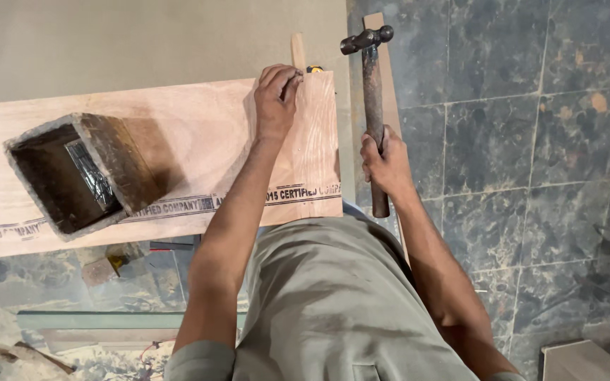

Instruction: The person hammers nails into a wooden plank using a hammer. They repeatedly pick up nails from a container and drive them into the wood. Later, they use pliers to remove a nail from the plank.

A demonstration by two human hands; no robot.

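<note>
Grey stone-tile floor (531, 141) under plywood board (178, 141), beige wall (142, 35) beyond

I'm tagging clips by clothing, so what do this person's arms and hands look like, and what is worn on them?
Both forearms are bare. The left hand and the right hand wear no gloves, and no rings, watch or bracelet show. Short grey-green fabric sleeves end near the elbows at the bottom of the picture, matching the grey-green garment on the body. No markings show on them.
</note>
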